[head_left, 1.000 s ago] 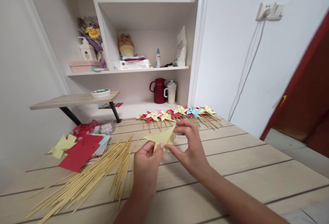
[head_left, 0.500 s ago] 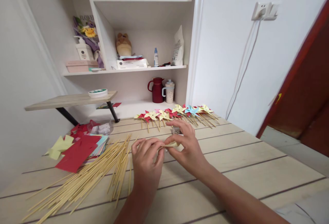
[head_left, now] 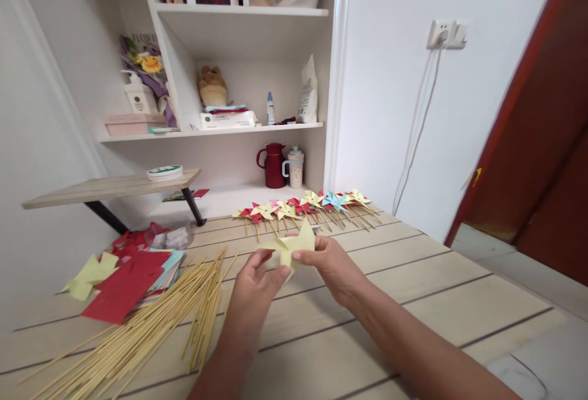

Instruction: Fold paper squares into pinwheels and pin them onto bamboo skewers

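A pale yellow folded paper pinwheel (head_left: 294, 245) is held up a little above the wooden table (head_left: 413, 283). My left hand (head_left: 254, 283) pinches its lower left part with thumb and fingers. My right hand (head_left: 331, 265) grips its right side, thumb on the paper. One point of the pinwheel sticks upward between the hands. A loose bundle of bamboo sticks (head_left: 151, 320) lies on the table just left of my left hand.
A row of finished pinwheels on sticks (head_left: 303, 207) lies along the table's far edge. Red, yellow and blue paper squares (head_left: 124, 274) are piled at left. Behind are white shelves (head_left: 239, 130) with a red jug (head_left: 272, 166), and a small wooden side shelf (head_left: 110, 185).
The hands pressed the yellow paper down near the table half a second ago; now they have raised it again and a point stands up. The view has shifted slightly right and down.
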A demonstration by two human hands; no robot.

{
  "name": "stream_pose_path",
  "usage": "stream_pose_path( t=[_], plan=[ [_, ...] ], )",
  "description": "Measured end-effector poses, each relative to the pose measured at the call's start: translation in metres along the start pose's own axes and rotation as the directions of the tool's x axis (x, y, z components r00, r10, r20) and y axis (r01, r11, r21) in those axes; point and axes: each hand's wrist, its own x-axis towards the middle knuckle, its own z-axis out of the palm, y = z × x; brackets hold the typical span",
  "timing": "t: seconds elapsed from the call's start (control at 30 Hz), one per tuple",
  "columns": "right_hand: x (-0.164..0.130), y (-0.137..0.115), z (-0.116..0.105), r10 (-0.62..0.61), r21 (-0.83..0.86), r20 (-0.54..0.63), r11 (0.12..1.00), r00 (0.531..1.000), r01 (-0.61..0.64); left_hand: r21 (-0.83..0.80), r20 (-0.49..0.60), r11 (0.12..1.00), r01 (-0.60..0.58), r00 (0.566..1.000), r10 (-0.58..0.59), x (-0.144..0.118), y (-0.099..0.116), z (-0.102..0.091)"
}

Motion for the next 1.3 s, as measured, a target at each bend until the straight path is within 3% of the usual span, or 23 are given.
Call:
stream_pose_path(
  t=[0.13, 0.27, 0.43, 0.57, 0.67, 0.77, 0.87, 0.93, 0.97, 1.13, 1.3],
  plan=[
    [-0.003, 0.001, 0.004, 0.008, -0.041, 0.005, 0.999, 1.0, -0.008, -0.003, 0.023, 0.993, 0.119, 0.993, -0.119, -0.002, 0.004, -0.002],
    [-0.005, 0.001, 0.007, 0.039, -0.106, 0.021, 0.994, 0.999, -0.036, 0.074, 0.075, 0.988, 0.138, 0.987, -0.144, 0.0, 0.004, -0.006],
    [-0.005, 0.005, 0.007, 0.032, -0.164, 0.034, 0.986, 0.999, -0.026, 0.093, -0.025, 0.989, 0.119, 0.993, -0.117, 0.002, -0.004, -0.008],
    [-0.004, 0.008, 0.005, -0.011, -0.231, 0.083, 0.972, 0.996, 0.03, 0.026, -0.117, 0.989, 0.146, 0.983, -0.142, 0.003, -0.005, -0.008],
    [-0.005, 0.008, 0.001, -0.146, -0.316, 0.115, 0.932, 0.983, 0.175, -0.095, -0.114, 0.973, 0.211, 0.969, -0.221, 0.006, -0.002, -0.012],
    [-0.007, 0.006, -0.003, -0.4, -0.501, 0.097, 0.771, 0.911, 0.392, -0.225, -0.041, 0.943, 0.246, 0.964, -0.261, 0.01, 0.001, -0.021],
    [-0.009, 0.006, -0.005, -0.639, -0.66, 0.215, 0.462, 0.739, 0.592, -0.297, -0.014, 0.918, 0.262, 0.96, -0.278, 0.013, 0.002, -0.028],
    [-0.011, 0.009, -0.003, -0.691, -0.688, 0.326, 0.295, 0.646, 0.663, -0.34, -0.004, 0.901, 0.268, 0.958, -0.287, 0.015, 0.001, -0.031],
    [-0.012, 0.012, -0.001, -0.691, -0.693, 0.371, 0.239, 0.621, 0.68, -0.366, -0.001, 0.89, 0.271, 0.956, -0.292, 0.016, 0.001, -0.032],
    [-0.013, 0.027, 0.006, -0.651, -0.715, 0.494, 0.074, 0.577, 0.695, -0.441, -0.005, 0.855, 0.274, 0.952, -0.308, 0.018, 0.002, -0.034],
    [-0.012, 0.026, 0.007, -0.702, -0.712, 0.467, 0.061, 0.537, 0.699, -0.42, 0.017, 0.863, 0.281, 0.953, -0.302, 0.015, 0.0, -0.031]
  ],
)
